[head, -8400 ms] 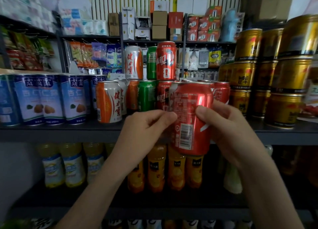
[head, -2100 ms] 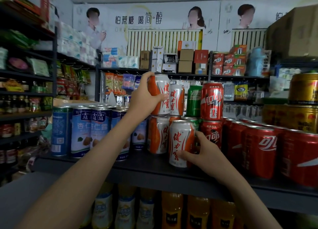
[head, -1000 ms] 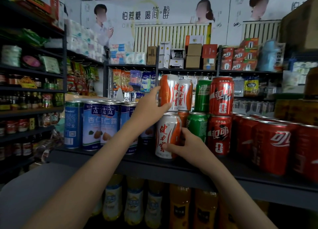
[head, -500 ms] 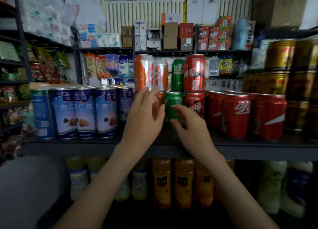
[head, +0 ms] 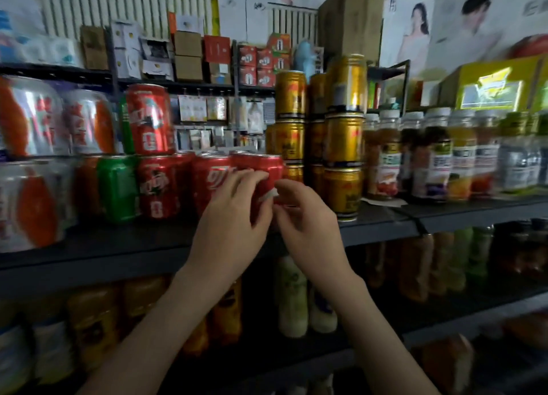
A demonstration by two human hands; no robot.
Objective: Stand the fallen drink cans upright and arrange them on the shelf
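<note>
Left hand [head: 234,216]: fingers curled over the front and left side of a red can [head: 271,169], gripping it. Right hand [head: 311,219]: thumb and curled fingers close on the right side of the same can, so the can sits between both hands. Motion blur hides the exact fingertip contact.

Red can: upright on the shelf [head: 118,246], at the right end of the front row of red cans [head: 157,184], and just beside the gold cans [head: 342,139].

Gold cans: stacked three high, upright, to the right of the red row.

Green can [head: 117,187]: upright, at the left of the red row. A second tier of cans stands on top of this row.

Orange-and-silver cans [head: 29,202]: upright in two tiers at the far left, heavily blurred.

Bottles [head: 436,157]: standing in a row on the same shelf, right of the gold cans. More bottles [head: 292,296] stand on the level below.
</note>
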